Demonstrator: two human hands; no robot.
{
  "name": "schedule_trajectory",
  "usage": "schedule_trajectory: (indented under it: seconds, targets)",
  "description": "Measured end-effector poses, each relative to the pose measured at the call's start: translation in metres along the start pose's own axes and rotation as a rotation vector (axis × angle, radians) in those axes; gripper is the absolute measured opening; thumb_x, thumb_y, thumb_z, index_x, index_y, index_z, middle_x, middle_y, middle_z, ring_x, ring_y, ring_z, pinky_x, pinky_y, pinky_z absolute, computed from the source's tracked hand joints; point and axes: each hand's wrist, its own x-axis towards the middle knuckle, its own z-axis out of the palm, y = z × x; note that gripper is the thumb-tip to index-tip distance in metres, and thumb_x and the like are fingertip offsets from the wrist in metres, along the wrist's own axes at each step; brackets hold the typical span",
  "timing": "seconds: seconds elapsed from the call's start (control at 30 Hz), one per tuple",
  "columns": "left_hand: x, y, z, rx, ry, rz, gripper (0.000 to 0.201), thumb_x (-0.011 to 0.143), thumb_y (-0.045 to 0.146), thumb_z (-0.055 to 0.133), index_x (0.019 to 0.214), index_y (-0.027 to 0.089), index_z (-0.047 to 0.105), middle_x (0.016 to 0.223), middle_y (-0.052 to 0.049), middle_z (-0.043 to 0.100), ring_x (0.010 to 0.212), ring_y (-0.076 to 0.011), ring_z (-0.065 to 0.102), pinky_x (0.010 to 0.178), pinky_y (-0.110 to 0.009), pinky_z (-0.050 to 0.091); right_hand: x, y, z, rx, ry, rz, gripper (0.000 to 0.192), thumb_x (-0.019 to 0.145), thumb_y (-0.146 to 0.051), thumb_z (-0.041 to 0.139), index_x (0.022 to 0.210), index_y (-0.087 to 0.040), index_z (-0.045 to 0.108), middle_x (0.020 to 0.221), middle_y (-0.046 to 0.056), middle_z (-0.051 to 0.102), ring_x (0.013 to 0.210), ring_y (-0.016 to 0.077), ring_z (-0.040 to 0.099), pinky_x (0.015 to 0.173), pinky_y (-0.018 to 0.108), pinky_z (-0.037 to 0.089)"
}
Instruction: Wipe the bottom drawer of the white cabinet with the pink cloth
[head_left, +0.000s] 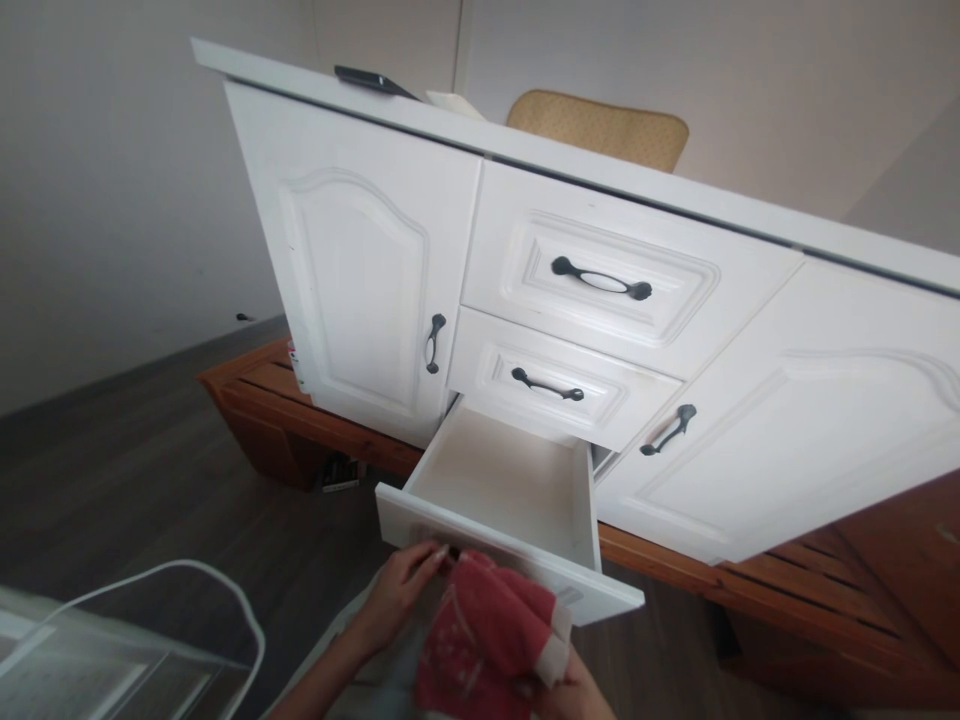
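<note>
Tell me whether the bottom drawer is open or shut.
Open: the bottom drawer is pulled out from the cabinet, showing its bare white inside.

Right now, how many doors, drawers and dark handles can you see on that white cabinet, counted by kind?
Doors: 2, the left door and the right door
Drawers: 3, the top drawer, the middle drawer and the open bottom drawer
Dark handles in view: 4
Total: 9

cabinet (360,270) | on wooden pallet (825,590) | top: dark flat device (371,80) | bottom drawer (502,490) open
</note>
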Motion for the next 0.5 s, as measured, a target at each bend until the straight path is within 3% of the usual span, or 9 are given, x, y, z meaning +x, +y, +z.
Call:
schedule_trajectory:
  seconds: [0.07,0.17,0.23,0.3,0.4,0.5]
  targets:
    - [0.005,-0.03,0.005,0.134,0.001,-0.017,0.056,0.098,0.056,0.036,0.073,0.019,0.07,0.083,-0.008,0.076,0.084,-0.0234,0.068,0.083,-0.032,0.052,-0.005,-0.039,0.002,-0.024,0.062,-0.087,0.061,0.047,-0.032,0.095,0.105,-0.025,0.079,0.121,0.016,0.076,0.127,0.0415,0.065,0.112,0.058,0.046]
    - [0.011,-0.063,0.022,0.351,-0.165,-0.011,0.05,0.098,0.044,0.037,0.07,0.018,0.07,0.077,-0.007,0.075,0.078,-0.0211,0.068,0.079,-0.03,0.049,0.005,-0.116,0.015,-0.154,0.054,-0.301,0.052,0.067,-0.042,0.083,0.114,-0.022,0.076,0.123,0.017,0.075,0.125,0.0378,0.065,0.108,0.054,0.05]
    - [0.017,-0.075,0.036,0.491,-0.225,-0.007,0.044,0.098,0.037,0.041,0.074,0.018,0.073,0.081,-0.008,0.077,0.082,-0.0217,0.07,0.081,-0.03,0.048,0.031,-0.17,0.033,-0.428,-0.016,-0.445,0.04,0.078,-0.036,0.072,0.114,-0.019,0.074,0.118,0.014,0.076,0.122,0.0334,0.064,0.109,0.049,0.05]
    - [0.022,-0.081,0.048,0.605,-0.212,-0.014,0.04,0.098,0.035,0.043,0.08,0.019,0.075,0.088,-0.008,0.079,0.09,-0.0235,0.072,0.084,-0.032,0.048,0.07,-0.214,0.058,-0.832,-0.118,-0.477,0.031,0.085,-0.02,0.058,0.11,-0.013,0.074,0.112,0.013,0.077,0.113,0.0298,0.067,0.103,0.044,0.052]
    - [0.027,-0.086,0.06,0.716,-0.189,-0.022,0.039,0.1,0.038,0.044,0.089,0.022,0.078,0.098,-0.009,0.081,0.099,-0.0251,0.073,0.089,-0.034,0.048,0.139,-0.246,0.1,-1.434,-0.156,-0.388,0.046,0.086,0.001,0.049,0.126,-0.013,0.067,0.121,0.01,0.075,0.113,0.0224,0.068,0.102,0.035,0.051]
    - [0.029,-0.089,0.065,0.796,-0.194,-0.021,0.038,0.101,0.037,0.045,0.094,0.022,0.079,0.103,-0.009,0.081,0.101,-0.026,0.073,0.09,-0.035,0.048,0.196,-0.239,0.134,-1.551,-0.122,-0.306,0.032,0.091,-0.012,0.067,0.123,-0.014,0.067,0.123,0.011,0.072,0.111,0.0237,0.069,0.098,0.042,0.056]
